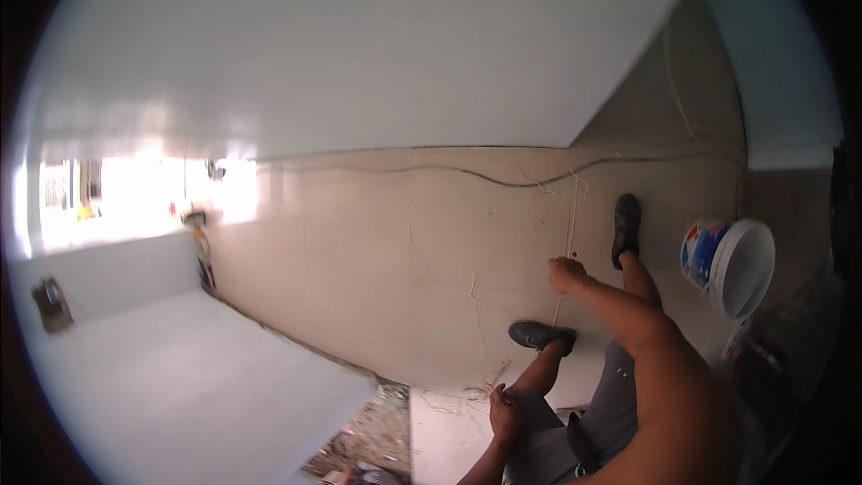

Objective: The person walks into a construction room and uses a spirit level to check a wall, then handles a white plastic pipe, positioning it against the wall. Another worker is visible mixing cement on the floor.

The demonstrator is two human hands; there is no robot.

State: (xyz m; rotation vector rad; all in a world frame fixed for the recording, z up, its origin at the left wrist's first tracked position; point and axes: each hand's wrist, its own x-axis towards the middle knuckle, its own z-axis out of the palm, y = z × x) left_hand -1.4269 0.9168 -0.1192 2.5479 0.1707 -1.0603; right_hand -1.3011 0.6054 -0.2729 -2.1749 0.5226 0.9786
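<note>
My right hand is closed in front of me on a pale cord. The cord runs past the fist, its near end going down toward my shoe. Lower and to the left, by my knee, my left hand has its fingers closed round a thin object with a reddish part. Its kind is too small to make out. Loose pale string lies in loops on the floor beside that hand.
A white bucket with a blue label stands at the right. A dark cable snakes over the tan floor, with more string nearby. Pale walls rise beyond and at left. Rubble lies at lower left.
</note>
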